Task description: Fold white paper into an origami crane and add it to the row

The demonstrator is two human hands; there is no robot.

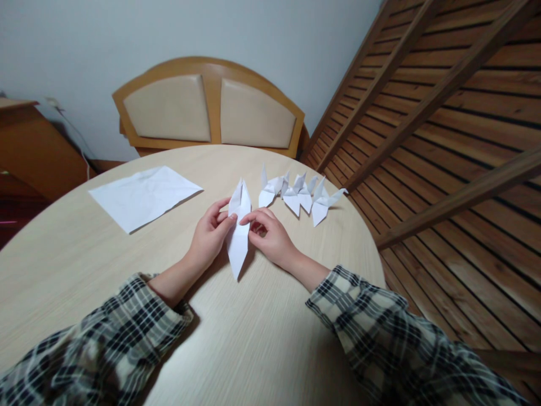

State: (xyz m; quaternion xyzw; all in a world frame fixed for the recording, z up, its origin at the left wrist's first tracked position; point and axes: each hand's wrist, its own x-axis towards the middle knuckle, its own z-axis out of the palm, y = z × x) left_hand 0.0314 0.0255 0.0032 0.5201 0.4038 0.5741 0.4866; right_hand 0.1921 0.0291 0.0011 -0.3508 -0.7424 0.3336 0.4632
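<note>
A white paper folded into a long, narrow diamond (238, 248) is held upright between my two hands, its split tips pointing away from me. My left hand (212, 228) pinches its left edge, thumb on the front face and fingers behind. On the opposite side, my right hand (270, 234) grips the right edge, with its index finger lying across the front and its thumb at the edge. Just beyond my right hand stand several finished white paper cranes (320, 203), close together with wings and necks raised.
Flat white paper sheets (146, 197) lie on the round wooden table (236, 349) at the left. Behind the table is a padded headboard (215, 107). A slatted wooden partition (448, 141) runs along the right, and a wooden cabinet (34, 146) stands at the far left.
</note>
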